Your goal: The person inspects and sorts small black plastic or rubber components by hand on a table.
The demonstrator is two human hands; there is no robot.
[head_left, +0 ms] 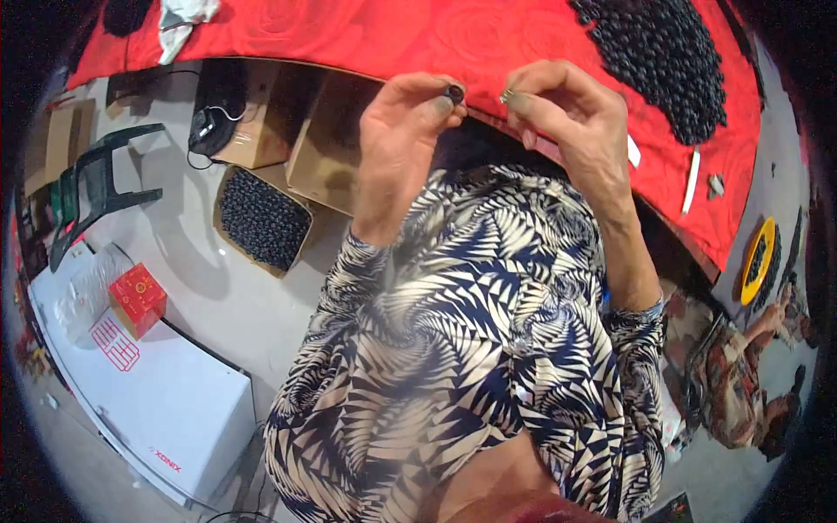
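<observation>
While left hand (pixel 399 122) pinches small black piece (pixel 452 93) between thumb and fingertips, right hand (pixel 580 112) faces it, thumb and forefinger drawn together on tiny metallic-looking piece (pixel 506 95), exact shape too small to tell. Both pieces close but apart, held up by near edge of red-covered bench (pixel 392 39). Far right on bench: broad heap of black pieces (pixel 663 65); nearer, thin white strip (pixel 691 180). Left, beside bench: open cardboard box (pixel 244 245) filled with similar dark pieces (pixel 263 218). Off right, past bench: yellow dish (pixel 748 283), more dark bits (pixel 761 260) inside.
</observation>
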